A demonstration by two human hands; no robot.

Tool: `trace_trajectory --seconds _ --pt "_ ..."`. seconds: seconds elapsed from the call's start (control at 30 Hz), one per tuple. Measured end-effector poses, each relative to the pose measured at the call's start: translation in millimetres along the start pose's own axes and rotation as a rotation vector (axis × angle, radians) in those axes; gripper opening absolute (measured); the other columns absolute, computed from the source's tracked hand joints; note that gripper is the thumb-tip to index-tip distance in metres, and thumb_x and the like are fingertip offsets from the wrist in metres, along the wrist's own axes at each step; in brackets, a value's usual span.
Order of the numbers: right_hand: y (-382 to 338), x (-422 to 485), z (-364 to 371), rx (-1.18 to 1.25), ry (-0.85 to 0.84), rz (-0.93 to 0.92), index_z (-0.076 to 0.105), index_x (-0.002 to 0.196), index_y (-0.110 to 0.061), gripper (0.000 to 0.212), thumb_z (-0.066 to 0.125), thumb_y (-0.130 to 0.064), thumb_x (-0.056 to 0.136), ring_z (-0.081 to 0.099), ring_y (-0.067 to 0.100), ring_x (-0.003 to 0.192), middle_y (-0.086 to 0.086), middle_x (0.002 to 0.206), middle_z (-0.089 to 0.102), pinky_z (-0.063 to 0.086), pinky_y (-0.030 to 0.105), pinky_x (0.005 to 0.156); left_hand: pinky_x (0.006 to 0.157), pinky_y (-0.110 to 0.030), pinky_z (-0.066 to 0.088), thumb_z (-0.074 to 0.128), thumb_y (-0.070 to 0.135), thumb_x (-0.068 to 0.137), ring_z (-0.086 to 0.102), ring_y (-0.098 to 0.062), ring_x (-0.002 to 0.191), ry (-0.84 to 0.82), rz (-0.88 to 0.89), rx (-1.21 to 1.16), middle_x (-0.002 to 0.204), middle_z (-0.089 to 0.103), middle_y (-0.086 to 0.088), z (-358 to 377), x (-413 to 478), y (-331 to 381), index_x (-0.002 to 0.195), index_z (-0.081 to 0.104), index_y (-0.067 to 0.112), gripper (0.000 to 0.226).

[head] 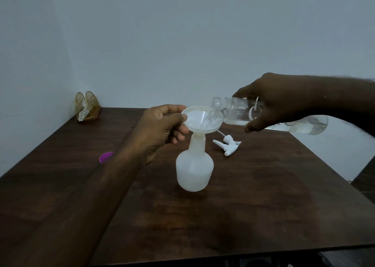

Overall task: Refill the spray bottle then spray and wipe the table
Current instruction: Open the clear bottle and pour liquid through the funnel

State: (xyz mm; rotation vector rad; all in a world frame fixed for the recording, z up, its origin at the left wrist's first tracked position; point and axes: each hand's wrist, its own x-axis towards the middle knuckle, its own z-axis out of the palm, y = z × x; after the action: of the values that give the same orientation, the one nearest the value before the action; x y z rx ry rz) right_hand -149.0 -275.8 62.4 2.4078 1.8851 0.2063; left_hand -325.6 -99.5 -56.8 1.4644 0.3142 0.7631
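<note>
pouring: as i judge it, the step in hand is decanting from the clear bottle [233, 112] through the funnel [199, 120] into the spray bottle [193, 171], all at the centre of the frame.
left hand [162, 124]: thumb and forefinger pinch the funnel's left rim, with the other fingers curled beneath. a light, steady pinch should hold the spout seated in the neck.
right hand [280, 104]: fingers and thumb are wrapped round the middle of the clear bottle, right of centre. the bottle lies almost on its side, with its mouth just over the funnel's right rim.
doing it well: lift the base slowly for a thin flow and aim at the sloped wall, not the edge. let the funnel drain before adding more, or liquid could spill onto the surface [263, 206].
clear bottle contents: it is uncapped, with clear liquid pooled along its lower side. i cannot tell whether a stream is leaving the mouth.
funnel contents: there is a faint sheen inside, possibly liquid, but i am not sure.
spray bottle contents: it is milky white and stands upright on the dark surface with its head off. the level cannot be read through the wall.
trigger head [228, 146]: it lies on its side just right of the spray bottle and is not yet refitted.
purple cap [105, 157]: it sits left of centre, partly hidden by the left forearm. it probably belongs to the clear bottle.
gold rack [87, 106]: it stands in the upper left corner of the surface with something pale hanging from it, perhaps a cloth for wiping.
</note>
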Motion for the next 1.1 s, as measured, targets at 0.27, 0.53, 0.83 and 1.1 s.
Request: trace_trajectory --seconds 0.27,0.53,0.83,1.1 --pt "1 1 -2 -0.025 0.001 -0.007 0.057 0.127 -0.028 0.066 0.08 -0.048 0.069 0.057 -0.001 0.069 -0.004 0.085 0.07 0.043 0.019 0.061 0.04 -0.019 0.042 0.062 0.008 0.09 0.055 -0.011 0.043 0.008 -0.015 -0.042 0.06 0.065 -0.007 0 1 -2 0.107 0.068 0.01 0.018" --pt "0 -1 -2 0.002 0.0 -0.004 0.059 0.125 -0.031 0.062 0.081 -0.047 0.07 0.053 -0.016 0.069 -0.008 0.081 0.069 0.04 0.015 0.058 0.04 -0.018 0.041 0.06 0.006 0.091 0.053 -0.011 0.042 0.015 0.01 -0.069 0.057 0.063 -0.006 3 0 -3 0.107 0.067 0.008 0.018" --pt "2 -1 0 -0.02 0.007 -0.005 0.058 0.126 -0.03 0.064 0.08 -0.049 0.068 0.054 -0.006 0.068 -0.009 0.085 0.069 0.041 0.014 0.06 0.042 -0.018 0.042 0.061 0.008 0.091 0.054 -0.011 0.044 0.004 0.046 -0.098 0.06 0.064 -0.007 2 0 -8 0.109 0.069 0.012 0.02" --pt "0 -2 -2 -0.006 0.006 -0.007 0.06 0.123 -0.029 0.06 0.08 -0.046 0.069 0.057 -0.003 0.069 -0.008 0.085 0.07 0.047 0.024 0.065 0.042 -0.019 0.043 0.062 0.01 0.091 0.055 -0.012 0.044 0.0 0.075 -0.096 0.06 0.065 -0.008 -1 1 -13 0.113 0.068 0.011 0.023"
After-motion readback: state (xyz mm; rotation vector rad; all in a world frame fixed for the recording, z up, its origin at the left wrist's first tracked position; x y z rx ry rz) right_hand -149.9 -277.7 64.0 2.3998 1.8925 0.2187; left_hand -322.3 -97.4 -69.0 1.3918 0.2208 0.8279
